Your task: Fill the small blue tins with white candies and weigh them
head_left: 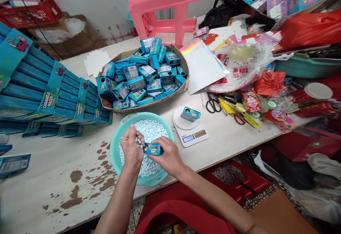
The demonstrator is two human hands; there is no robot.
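Over a round mint-green plastic basin (113,148), an oblong blue box (154,149) is pinched, long axis sideways, by the right hand (170,156); pale-blue pellets (139,142) are cupped in the curled left hand (131,148) beside its holed end.

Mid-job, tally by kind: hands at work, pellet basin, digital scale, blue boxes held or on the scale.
Left hand and right hand: 2
Pellet basin: 1
Digital scale: 1
Held box and box on the scale: 2
Total: 6
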